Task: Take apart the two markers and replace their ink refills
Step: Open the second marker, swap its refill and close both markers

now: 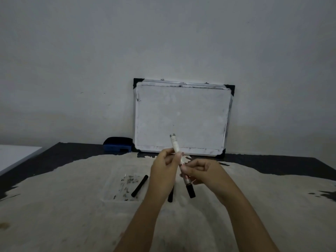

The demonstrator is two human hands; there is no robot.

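Dim light, grainy view. At 9 o'clock, far left, a white surface (pixel 16 155) butts against the dark table (pixel 58 153). A pale cloth (pixel 72 206) covers most of the tabletop. At about 11 o'clock from the hands, a blue and black eraser (pixel 117 147) sits against the wall, just beside the lower left corner of a small whiteboard (pixel 181 117) that leans upright at 12 o'clock, its edges smudged with ink. Left of centre, a clear tray (pixel 116 188) with ink specks lies on the cloth; a black stick-like piece (pixel 139 186), cap or refill I cannot tell, rests slantwise across its right side. The left hand (pixel 163 173) is raised over the cloth, fingers closed around the upper part of a marker (pixel 179 157). The marker's white barrel points to 11 o'clock, its black end to 5 o'clock. Below the left wrist, a second black piece (pixel 170 196) lies on the cloth, mostly hidden. The right hand (pixel 205 172) is curled shut on the marker's lower section, just above the black end. The hands nearly touch along the barrel.
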